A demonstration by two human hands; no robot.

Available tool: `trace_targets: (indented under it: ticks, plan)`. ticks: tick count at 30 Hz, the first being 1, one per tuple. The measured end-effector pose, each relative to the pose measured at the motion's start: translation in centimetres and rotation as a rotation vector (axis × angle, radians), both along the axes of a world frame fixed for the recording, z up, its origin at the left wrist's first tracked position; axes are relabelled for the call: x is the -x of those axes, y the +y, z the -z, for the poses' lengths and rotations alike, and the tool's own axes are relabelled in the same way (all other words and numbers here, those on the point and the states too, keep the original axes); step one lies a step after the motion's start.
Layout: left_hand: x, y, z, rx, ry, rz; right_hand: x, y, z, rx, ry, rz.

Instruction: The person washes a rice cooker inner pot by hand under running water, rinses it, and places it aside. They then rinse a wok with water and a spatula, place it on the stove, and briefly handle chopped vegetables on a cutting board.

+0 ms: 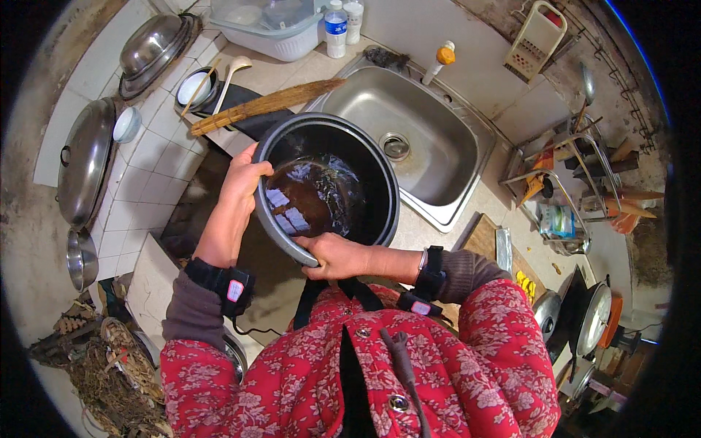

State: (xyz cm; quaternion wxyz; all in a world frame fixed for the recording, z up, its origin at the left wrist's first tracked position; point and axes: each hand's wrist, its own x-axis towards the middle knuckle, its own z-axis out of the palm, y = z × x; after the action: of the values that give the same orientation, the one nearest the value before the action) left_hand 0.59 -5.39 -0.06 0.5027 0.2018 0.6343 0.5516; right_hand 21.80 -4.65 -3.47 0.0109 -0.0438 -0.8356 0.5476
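A large dark inner cooking pot (pixel 378 180) with a grey rim is held up between both hands, tilted, with brownish liquid (pixel 306 202) and bits of dark residue inside it. My left hand (pixel 243 175) grips its rim on the left, thumb over the edge. My right hand (pixel 334 256) holds the near rim, its fingers partly hidden. Just beyond the pot is a steel sink (pixel 432 131) with a drain strainer (pixel 395 147). A bundled straw or bamboo brush (pixel 268 105) lies behind the pot, reaching from the counter to the sink's edge.
A bowl (pixel 194 90) with a chopstick and a ladle (pixel 230 76) lie at the back left. A plastic basin (pixel 274 33) and bottles (pixel 335 30) stand behind. On the right are a wooden cutting board (pixel 482 235), a wire rack (pixel 569 142) and a pan (pixel 594 317).
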Motion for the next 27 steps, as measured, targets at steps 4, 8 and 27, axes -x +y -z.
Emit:
trace_targets:
  ticks: [4,8,27]
  plan:
    - [-3.4,-2.9,-1.3,-0.186,0.01,-0.044,0.5,-0.2,0.1,0.002,0.061,0.122]
    - [-7.8,-4.5,-0.7,-0.294,0.169,-0.253,0.9,0.1,-0.7,0.041,-0.01,0.076]
    - [-3.3,-3.5,0.3,-0.234,0.043,-0.19,-5.1,7.4,5.9,-0.634,-0.486,-0.298]
